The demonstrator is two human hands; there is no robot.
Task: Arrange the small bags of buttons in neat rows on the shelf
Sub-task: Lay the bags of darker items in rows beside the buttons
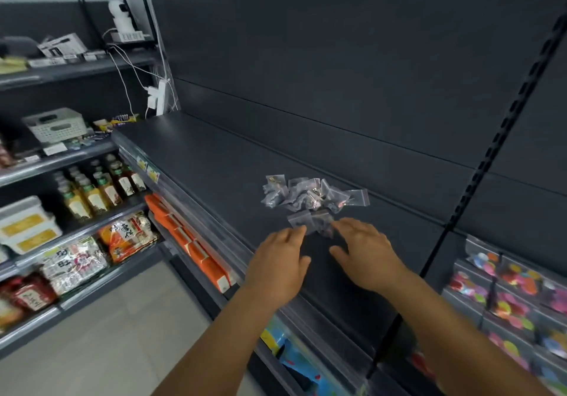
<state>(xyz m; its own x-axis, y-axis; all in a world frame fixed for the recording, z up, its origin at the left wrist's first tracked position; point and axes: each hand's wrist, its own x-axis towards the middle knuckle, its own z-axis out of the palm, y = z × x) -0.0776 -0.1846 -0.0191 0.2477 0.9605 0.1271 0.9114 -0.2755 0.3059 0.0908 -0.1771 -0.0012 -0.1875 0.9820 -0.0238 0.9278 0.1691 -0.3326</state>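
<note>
Many small clear bags of buttons (310, 196) heaped mid-shelf (214, 181), dark contents too blurred to tell. Left hand (277, 265) and right hand (366, 254) just before heap, fingers extended and relaxed, touching two nearest bags (310, 220), gripping nothing.

Shelf (199, 162): dark grey, flat, w/ clear plastic price rail along front edge.
On shelf, mid-right: loose heap of small clear zip bags (313, 196), overlapping, no rows.
Nearest bags (310, 220): two or so lying flat just in front of heap, at front edge of pile.
Contents: small dark bits inside bags; too blurry to tell more.
On shelf, far left end: white power strip (160, 98) w/ plugs + white cables, standing against back panel.
</note>
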